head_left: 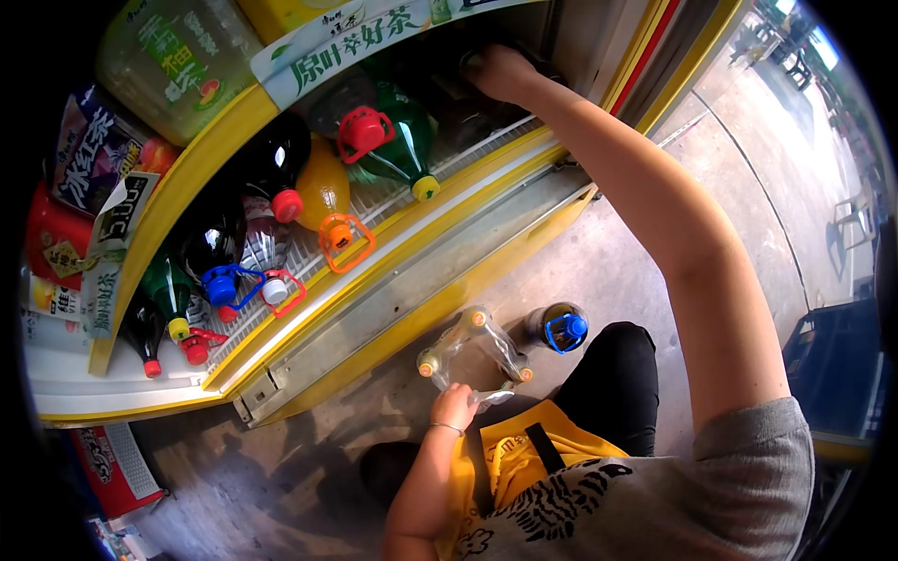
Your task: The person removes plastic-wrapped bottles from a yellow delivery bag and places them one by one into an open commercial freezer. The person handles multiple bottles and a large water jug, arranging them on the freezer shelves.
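My left hand (454,407) grips the edge of a clear plastic wrap (491,343) near the floor. Several bottles with orange-and-cream caps (479,319) stand in that wrap. Beside it stands a dark bottle with a blue cap and carrying loop (567,328). My right arm reaches into the shaded back corner of a yellow-framed drinks cooler (484,165), where my right hand (501,73) is at a dark object; shade hides its fingertips and whether it grips. Closest to that hand in the cooler are a green bottle with a yellow cap (410,140) and a red-capped bottle (365,133).
More large bottles, among them an orange drink (324,182) and dark ones (277,154), lie on the white wire shelf (375,200). The cooler's metal lower edge (337,329) runs between me and the shelf. A red box (116,470) is at lower left, a blue container (835,372) at right.
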Motion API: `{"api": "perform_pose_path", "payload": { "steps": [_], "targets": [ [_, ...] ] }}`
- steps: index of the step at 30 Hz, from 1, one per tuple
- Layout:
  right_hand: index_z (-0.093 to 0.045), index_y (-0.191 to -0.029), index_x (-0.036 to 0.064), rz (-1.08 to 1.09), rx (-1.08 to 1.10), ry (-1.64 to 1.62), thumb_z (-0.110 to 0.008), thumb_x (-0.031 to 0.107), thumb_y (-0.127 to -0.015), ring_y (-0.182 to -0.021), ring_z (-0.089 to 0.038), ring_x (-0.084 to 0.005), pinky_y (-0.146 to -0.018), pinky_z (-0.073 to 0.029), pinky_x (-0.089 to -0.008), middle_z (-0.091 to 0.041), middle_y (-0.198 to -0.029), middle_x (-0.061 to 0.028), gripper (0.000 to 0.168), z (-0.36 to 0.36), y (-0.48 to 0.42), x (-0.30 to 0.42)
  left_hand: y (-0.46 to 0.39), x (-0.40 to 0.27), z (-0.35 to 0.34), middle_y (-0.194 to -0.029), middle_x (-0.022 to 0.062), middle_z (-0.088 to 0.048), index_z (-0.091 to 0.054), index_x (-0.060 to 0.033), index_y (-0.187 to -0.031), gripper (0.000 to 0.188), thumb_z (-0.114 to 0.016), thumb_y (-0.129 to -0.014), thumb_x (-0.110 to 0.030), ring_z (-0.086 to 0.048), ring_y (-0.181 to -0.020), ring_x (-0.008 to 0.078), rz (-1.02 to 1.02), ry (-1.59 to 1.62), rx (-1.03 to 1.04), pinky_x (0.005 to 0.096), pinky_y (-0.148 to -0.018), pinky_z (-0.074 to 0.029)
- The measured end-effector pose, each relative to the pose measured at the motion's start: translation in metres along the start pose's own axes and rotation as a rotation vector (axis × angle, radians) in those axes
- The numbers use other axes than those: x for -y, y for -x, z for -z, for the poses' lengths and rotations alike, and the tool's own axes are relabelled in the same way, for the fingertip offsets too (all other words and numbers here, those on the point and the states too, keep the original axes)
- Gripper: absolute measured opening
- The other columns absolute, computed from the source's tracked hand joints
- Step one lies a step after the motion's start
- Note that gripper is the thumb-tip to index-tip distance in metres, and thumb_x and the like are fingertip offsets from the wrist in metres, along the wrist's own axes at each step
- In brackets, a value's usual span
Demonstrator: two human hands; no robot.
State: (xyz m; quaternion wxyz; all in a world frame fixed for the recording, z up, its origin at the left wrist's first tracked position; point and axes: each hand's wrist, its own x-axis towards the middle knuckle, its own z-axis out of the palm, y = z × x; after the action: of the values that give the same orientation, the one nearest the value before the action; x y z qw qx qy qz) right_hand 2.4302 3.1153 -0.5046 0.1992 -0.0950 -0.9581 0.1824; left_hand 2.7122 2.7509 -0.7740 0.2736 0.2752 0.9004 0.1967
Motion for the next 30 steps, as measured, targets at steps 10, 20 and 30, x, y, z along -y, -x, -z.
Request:
{"api": "perform_pose_path", "payload": {
  "steps": [10,20,30],
  "targets": [
    [-0.056,-0.089,0.000,0.583,0.234,-0.596,-0.057,-0.004,-0.073,-0.085,-0.058,-0.0300,-0.074,-0.047,-0.0370,-0.057,-0.092,-0.0129,0.016,0.019,0.229,0.088,0.002,-0.014,0.041,-0.078,0.0086,-0.055,-0.051,-0.0059,-0.077,0.029,-0.074,-0.071,-0.023,-0.056,-0.070,0.0300,0.016,0.219,-0.637,0.0373,-0.059,-0.046],
    [-0.051,-0.116,-0.002,0.112,0.895,-0.523,-0.044,0.001,-0.082,-0.102,-0.057,-0.0344,-0.084,-0.047,-0.0389,-0.060,-0.106,-0.0208,0.035,-0.168,0.419,0.066,-0.015,-0.001,0.024,-0.129,0.0219,-0.037,-0.036,-0.0044,-0.127,0.074,-0.074,-0.065,-0.016,-0.044,-0.112,0.0383,0.309,-0.007,-0.392,0.0404,-0.089,-0.044],
    [-0.059,-0.097,-0.008,-0.761,0.911,-0.965,-0.051,0.008,-0.085,-0.080,-0.060,-0.0182,-0.073,-0.048,-0.0306,-0.063,-0.089,-0.0138,0.022,-0.233,0.401,0.085,-0.020,0.010,0.022,-0.094,0.0217,-0.054,-0.048,0.0024,-0.095,0.028,-0.060,-0.070,-0.002,-0.057,-0.087,0.0379,0.256,0.007,-0.511,0.0421,-0.077,-0.049]
  ]
}}
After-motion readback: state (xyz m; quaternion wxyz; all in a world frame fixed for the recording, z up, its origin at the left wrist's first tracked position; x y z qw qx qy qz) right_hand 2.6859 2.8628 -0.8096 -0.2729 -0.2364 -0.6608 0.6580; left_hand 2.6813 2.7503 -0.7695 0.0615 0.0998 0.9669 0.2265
